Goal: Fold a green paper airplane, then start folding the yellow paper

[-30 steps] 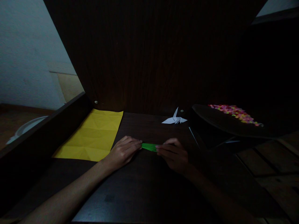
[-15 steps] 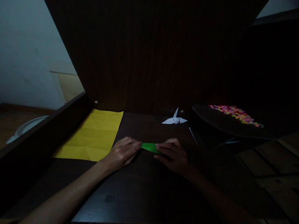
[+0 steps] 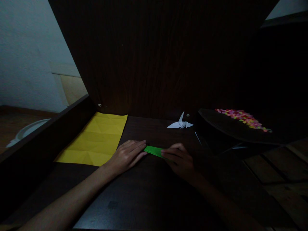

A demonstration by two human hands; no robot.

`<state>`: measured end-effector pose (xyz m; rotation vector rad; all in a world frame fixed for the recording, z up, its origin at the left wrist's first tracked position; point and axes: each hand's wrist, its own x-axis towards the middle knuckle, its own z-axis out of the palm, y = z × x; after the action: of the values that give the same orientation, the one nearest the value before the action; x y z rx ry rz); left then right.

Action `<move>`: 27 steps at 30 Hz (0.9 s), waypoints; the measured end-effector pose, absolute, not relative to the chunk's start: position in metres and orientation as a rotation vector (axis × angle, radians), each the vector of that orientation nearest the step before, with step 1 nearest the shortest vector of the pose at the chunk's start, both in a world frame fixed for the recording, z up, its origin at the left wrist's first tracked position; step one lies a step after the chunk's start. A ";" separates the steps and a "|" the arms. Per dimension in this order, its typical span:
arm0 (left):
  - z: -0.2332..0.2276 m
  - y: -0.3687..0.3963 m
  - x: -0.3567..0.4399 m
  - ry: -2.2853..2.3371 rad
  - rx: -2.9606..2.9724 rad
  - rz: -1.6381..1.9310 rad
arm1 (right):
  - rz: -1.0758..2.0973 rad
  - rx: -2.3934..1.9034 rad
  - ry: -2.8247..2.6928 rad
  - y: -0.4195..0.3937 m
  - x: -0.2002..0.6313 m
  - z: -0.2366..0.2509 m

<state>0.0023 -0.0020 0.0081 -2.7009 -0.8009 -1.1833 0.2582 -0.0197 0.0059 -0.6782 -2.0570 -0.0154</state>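
A narrow folded strip of green paper lies low over the dark table, between my two hands. My left hand holds its left end, with the fingers above and the thumb on the near side. The right end is pinched between the thumb and fingers of my right hand, which hide that end. Farther back is a white paper crane. To the left, a creased yellow sheet lies spread out, its near right corner close to my left wrist.
A dark upright panel closes off the back of the table, and a raised side board runs along the left. At the right, a dark bag-like object carries a cluster of small pink, red and yellow pieces. A thin pale stick lies near it.
The fingers of my left hand have straightened and lie flatter over the paper's end. My right thumb has drawn in under the strip, whose edges now look straighter.
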 end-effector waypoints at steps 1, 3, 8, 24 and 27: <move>0.008 -0.001 0.002 -0.798 -2.695 -1.179 | -0.005 -0.682 -2.043 -0.020 0.258 0.007; 0.009 0.001 0.000 -0.762 -2.697 -1.158 | 0.020 -0.688 -2.009 -0.020 0.258 0.007; 0.007 0.003 -0.002 -0.676 -2.726 -1.135 | 0.076 -0.698 -1.983 -0.020 0.259 0.006; 0.008 0.002 -0.004 -0.641 -2.818 -1.081 | 0.128 -0.694 -1.956 -0.017 0.260 0.005; 0.008 0.000 -0.005 -0.621 -2.785 -1.082 | 0.188 -0.695 -1.923 -0.015 0.260 0.005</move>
<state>-0.0050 0.0001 0.0080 -2.7850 -0.6215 -1.0820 0.2601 -0.0152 0.0048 -0.6954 -1.9233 0.1881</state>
